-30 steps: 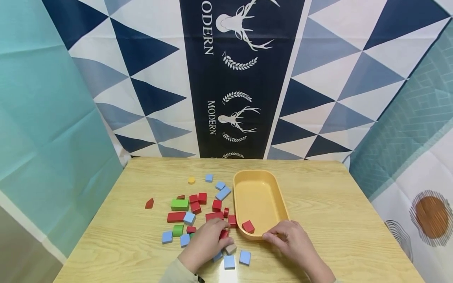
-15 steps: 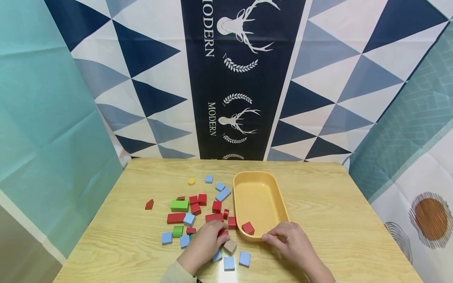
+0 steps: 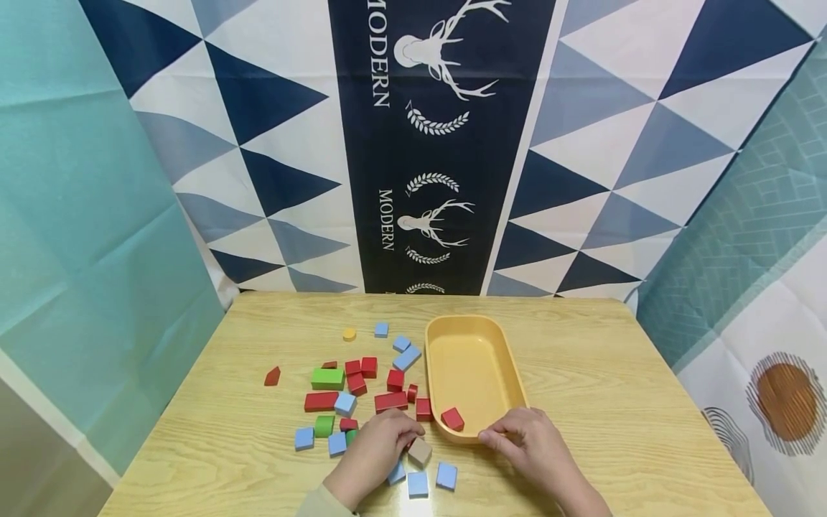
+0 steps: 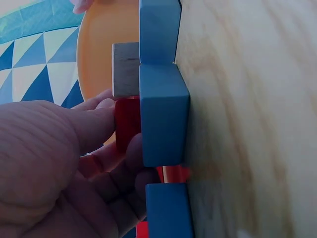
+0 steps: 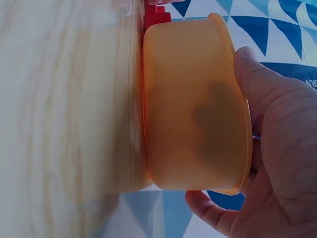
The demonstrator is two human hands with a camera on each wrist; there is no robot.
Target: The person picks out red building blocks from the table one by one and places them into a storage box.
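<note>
My left hand point(image 3: 375, 451) reaches down among the blocks left of the tray. In the left wrist view its thumb and fingers pinch a red block point(image 4: 128, 124), which the fingers mostly cover in the head view. Right beside that sits a plain wooden cube point(image 3: 420, 452), with a blue block point(image 4: 164, 116) close by. My right hand point(image 3: 531, 439) grips the near right corner of an orange-yellow plastic tray point(image 3: 510, 359), thumb at the rim. One red cube point(image 3: 453, 418) lies inside the tray at its near end.
Several red, blue and green blocks are spread left of the tray, among them a green block point(image 3: 328, 378) and a long red block point(image 3: 321, 401). Two blue cubes point(image 3: 446, 476) point(image 3: 418, 485) lie at the front. A patterned cloth point(image 3: 426, 143) hangs behind the table.
My left fingers have closed further over the red block, hiding it more in the head view. The wooden cube beside it has turned slightly. My right hand and the tray have stayed put.
</note>
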